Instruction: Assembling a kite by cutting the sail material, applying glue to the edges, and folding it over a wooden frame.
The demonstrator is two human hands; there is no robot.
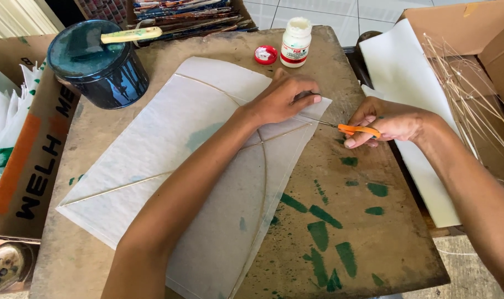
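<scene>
A white paper kite (169, 160) with thin bamboo sticks glued across it lies flat on a worn wooden board (368, 243). My left hand (282, 98) presses down on the kite's right corner, fingers bent over the paper edge. My right hand (393, 122) grips orange-handled scissors (351, 129) just right of that corner, with the blades pointing left at the stick end by the paper edge.
A dark blue tin (99, 63) with a brush across its lid stands at the back left. A white glue bottle (295, 41) and its red cap (265, 54) sit at the back. White paper sheets (398, 72) and thin sticks (473, 105) lie at right. A cardboard box (33, 160) stands left.
</scene>
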